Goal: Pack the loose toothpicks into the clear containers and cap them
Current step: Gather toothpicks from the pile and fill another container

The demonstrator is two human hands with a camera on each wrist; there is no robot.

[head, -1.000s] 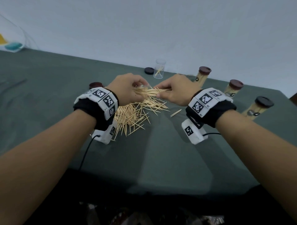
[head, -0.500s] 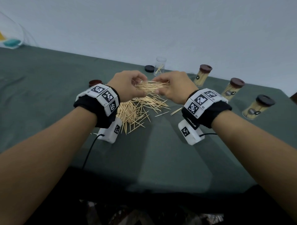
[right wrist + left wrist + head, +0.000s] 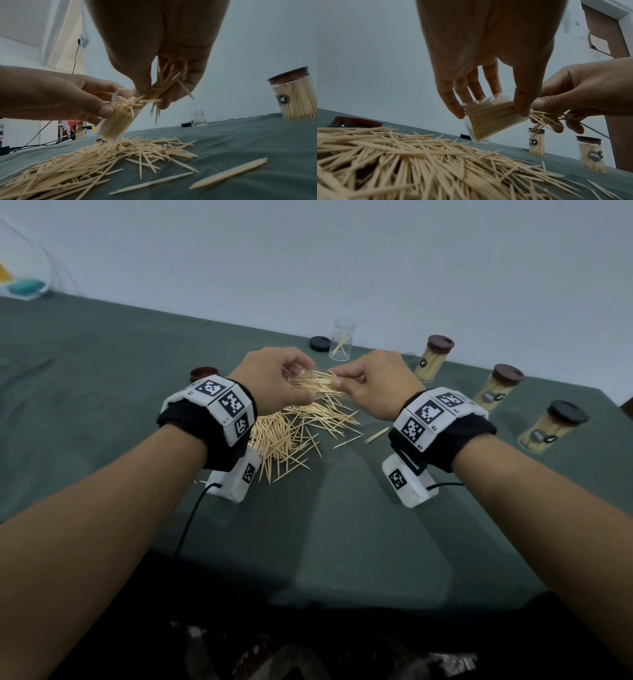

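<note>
Toothpicks, thin pale wooden ones, lie in a loose heap [image 3: 294, 436] on the green-clothed counter [image 3: 102, 392], just below my two raised hands. My left hand [image 3: 270, 381] curls its thumb and fingers round a small clear plastic container [image 3: 489, 119], tilted with its mouth toward 3 o'clock and already packed nearly full. My right hand [image 3: 373, 385] pinches a ragged bundle of toothpicks [image 3: 164, 83] and feeds their tips into that mouth; several splay out and a few hang loose below my fingers. As I judge it, the job is past half: three capped containers stand full, one at 1 o'clock [image 3: 433, 357], another at 2 o'clock [image 3: 496, 386], a third at 3 o'clock [image 3: 551, 428], each with a dark brown round lid. Left to do: finish filling the one in my grip and cap it, probably with the brown lid [image 3: 203, 373] lying at 10 o'clock behind my left wrist. At 12 o'clock a second clear container [image 3: 341, 338] stands open with only a few sticks inside, a black lid [image 3: 320, 343] just beside it. The heap on the cloth is large, and a few strays [image 3: 376, 435] lie near my right wrist.
</note>
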